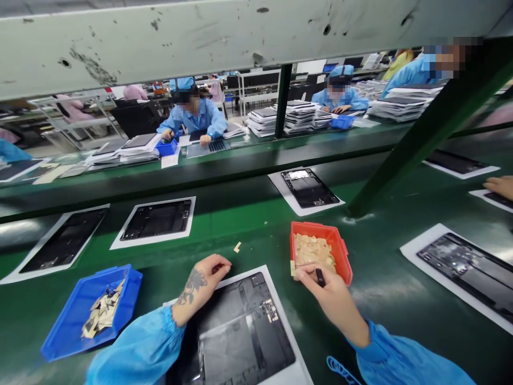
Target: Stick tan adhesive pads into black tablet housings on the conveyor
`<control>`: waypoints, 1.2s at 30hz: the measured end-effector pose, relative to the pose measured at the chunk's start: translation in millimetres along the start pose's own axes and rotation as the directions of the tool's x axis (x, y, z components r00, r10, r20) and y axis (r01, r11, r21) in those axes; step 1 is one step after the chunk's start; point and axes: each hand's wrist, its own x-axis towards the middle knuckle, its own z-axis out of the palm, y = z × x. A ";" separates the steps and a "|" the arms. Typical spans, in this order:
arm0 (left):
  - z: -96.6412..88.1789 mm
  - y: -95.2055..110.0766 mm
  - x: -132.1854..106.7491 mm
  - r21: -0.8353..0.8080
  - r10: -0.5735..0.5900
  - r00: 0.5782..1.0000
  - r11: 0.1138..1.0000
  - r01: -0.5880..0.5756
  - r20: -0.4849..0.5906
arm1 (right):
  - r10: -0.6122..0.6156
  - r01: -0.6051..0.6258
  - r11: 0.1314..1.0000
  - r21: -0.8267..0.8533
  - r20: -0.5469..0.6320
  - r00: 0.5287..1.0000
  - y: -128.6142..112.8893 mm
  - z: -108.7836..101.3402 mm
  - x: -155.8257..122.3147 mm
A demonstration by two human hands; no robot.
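My right hand [329, 291] is closed around a slim black tool [320, 277], only the end of which shows. Its fingertips are at the near rim of a red bin [342, 256] filled with small tan pieces [315, 250]. A pale yellowish piece [293, 267] shows beside the fingertips. Over the upper left corner of a black tablet housing [248, 331], my left hand [202, 280] is closed with curled fingers; whatever they may hold is hidden. The housing lies on a white sheet [298, 369], partly covered by my left forearm.
A blue bin [66, 326] with peeled scraps [102, 313] stands at left. A small L-shaped piece [238, 247] lies on the green bench [216, 224]. More housings [158, 219] rest on sheets. A blue coiled cord [339, 369] is near my right sleeve. A slanted green post [401, 149] rises at right.
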 end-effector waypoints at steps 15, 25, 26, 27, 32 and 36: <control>14.5 -13.0 84.6 0.403 0.188 0.972 0.886 -0.229 0.140 | -0.043 0.047 0.999 -0.013 0.229 0.972 10.2 24.8 -16.1; 12.9 -17.2 94.9 0.423 0.214 0.964 0.867 -0.263 0.161 | -0.031 0.046 0.998 -0.054 0.252 0.967 17.5 26.5 -16.8; 12.5 -14.5 92.5 0.423 0.214 0.965 0.868 -0.260 0.153 | -0.031 0.046 0.998 -0.053 0.250 0.968 17.3 26.1 -16.9; 11.2 -11.5 88.9 0.422 0.213 0.966 0.870 -0.256 0.145 | -0.032 0.046 0.998 -0.053 0.246 0.969 17.1 25.7 -17.1; -23.6 -2.5 53.3 0.413 0.180 0.980 0.889 -0.198 0.083 | -0.044 0.053 0.998 -0.029 0.257 0.965 16.5 24.2 -20.3; -93.7 -9.1 3.7 0.395 0.073 0.989 0.919 -0.016 -0.129 | -0.044 0.058 0.997 -0.045 0.270 0.962 15.1 22.8 -23.6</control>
